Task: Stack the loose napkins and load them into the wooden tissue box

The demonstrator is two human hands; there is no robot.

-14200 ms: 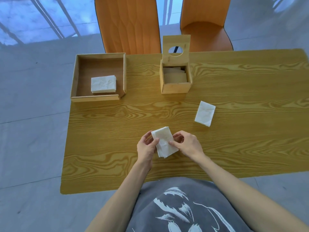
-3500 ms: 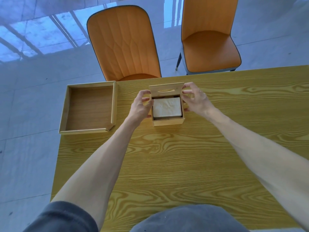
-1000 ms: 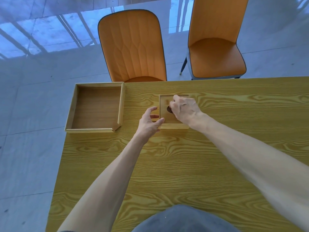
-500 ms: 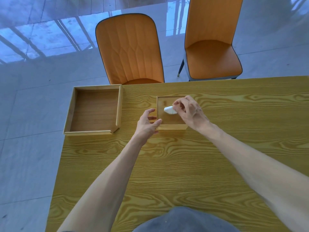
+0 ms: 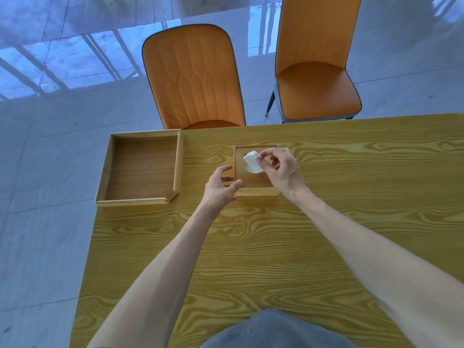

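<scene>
The wooden tissue box stands near the table's far edge with its lid down. A white napkin sticks up out of the hole in the lid. My right hand pinches that napkin between thumb and fingertips, above the lid. My left hand rests against the box's near-left corner, thumb on the lid edge and fingers along the left side. The stack inside the box is hidden by the lid.
An empty wooden tray lies left of the box, at the table's far-left corner. Two orange chairs stand beyond the yellow wood-grain table. My grey shirt shows at the bottom edge.
The lid went down over the loaded napkins. My right hand reached into the lid's hole and drew a napkin up through it; more of it shows now than half a second ago.
</scene>
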